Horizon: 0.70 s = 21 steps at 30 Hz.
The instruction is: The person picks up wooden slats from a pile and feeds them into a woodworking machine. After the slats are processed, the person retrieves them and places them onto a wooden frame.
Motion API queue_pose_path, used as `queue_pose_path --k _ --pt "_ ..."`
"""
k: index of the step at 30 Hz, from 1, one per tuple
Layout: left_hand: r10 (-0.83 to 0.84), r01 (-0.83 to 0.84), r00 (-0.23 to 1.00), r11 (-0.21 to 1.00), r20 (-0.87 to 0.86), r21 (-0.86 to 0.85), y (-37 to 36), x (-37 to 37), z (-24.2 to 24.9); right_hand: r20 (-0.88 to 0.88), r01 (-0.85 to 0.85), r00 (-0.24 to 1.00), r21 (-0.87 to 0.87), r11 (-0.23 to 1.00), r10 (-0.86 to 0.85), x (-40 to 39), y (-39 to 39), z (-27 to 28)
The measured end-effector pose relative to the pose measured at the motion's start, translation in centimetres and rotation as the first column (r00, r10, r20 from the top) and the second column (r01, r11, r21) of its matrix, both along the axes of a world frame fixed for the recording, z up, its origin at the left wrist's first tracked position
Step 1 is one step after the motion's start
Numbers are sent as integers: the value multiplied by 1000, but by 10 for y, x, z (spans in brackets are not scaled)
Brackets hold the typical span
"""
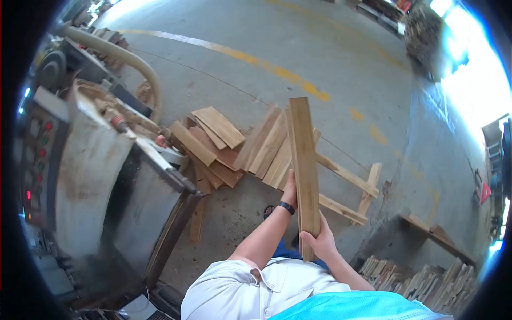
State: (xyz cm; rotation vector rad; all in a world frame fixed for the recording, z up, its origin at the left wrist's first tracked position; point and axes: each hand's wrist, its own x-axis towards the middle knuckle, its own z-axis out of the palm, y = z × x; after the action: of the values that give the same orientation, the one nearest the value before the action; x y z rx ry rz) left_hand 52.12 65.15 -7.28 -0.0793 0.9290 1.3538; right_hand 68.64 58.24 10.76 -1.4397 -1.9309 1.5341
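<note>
A long wooden board [304, 160] is held upright in front of my body, its far end pointing away from me. My left hand [289, 191], with a dark band on the wrist, grips the board's left edge around its middle. Lower down, my right hand [321, 242] is wrapped round the right edge near the close end, thumb on the top face. The fingers of both hands are partly hidden behind the wood. Beyond the board, a row of planks [265, 144] lies side by side, partly covered by it.
A machine [96, 176] with a control panel [41, 154] and a hose [128, 56] stands at left. Loose boards [213, 128] are heaped beside it. A wooden frame [346, 178] lies on the right, with stacked wood strips [421, 282] at lower right. Yellow lines mark the floor.
</note>
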Motion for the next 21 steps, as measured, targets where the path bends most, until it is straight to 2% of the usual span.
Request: queue_pose_path --k 1,3,5,7,9,10,11,13,15,17,18,20,21 --pt "45 -46 999 999 -29 -7 -12 -13 17 -13 -20 1000 18 1000 20 -8 -4 16" --pt "95 -94 995 995 -43 31 -39 -34 47 98 -177 980 35 984 173 -22 -11 47" --pt "202 -201 979 975 -4 93 -71 -50 65 98 -261 961 27 965 258 -32 -20 76" --pt "241 -242 970 961 27 135 -106 -61 70 78 -417 907 28 909 414 -37 -34 90" --pt "452 -441 891 883 -41 160 -140 -63 78 35 -488 873 98 868 487 -40 -49 97" --pt "505 -481 855 857 -116 187 -158 -64 79 38 -529 848 104 842 528 -42 -57 94" --pt "528 -503 840 843 -121 190 -179 -65 80 41 -565 824 106 818 565 -42 -68 94" --pt "546 -536 837 801 42 265 -220 -67 85 7 -624 780 77 777 626 -46 -88 110" --pt "615 -609 787 759 54 232 -256 -68 88 -30 -675 736 43 736 677 -51 -111 114" --pt "685 -683 726 705 69 192 -292 -70 89 -162 -704 702 -10 710 693 -59 -135 110" --pt "690 -692 718 691 94 210 -310 -74 75 -122 -737 668 25 675 734 -64 -147 121" --pt "715 -721 688 654 125 230 -342 -79 77 -140 -772 625 33 634 768 -74 -172 130" --pt "746 -744 660 633 87 214 -356 -82 91 -160 -786 603 45 616 782 -80 -184 133"
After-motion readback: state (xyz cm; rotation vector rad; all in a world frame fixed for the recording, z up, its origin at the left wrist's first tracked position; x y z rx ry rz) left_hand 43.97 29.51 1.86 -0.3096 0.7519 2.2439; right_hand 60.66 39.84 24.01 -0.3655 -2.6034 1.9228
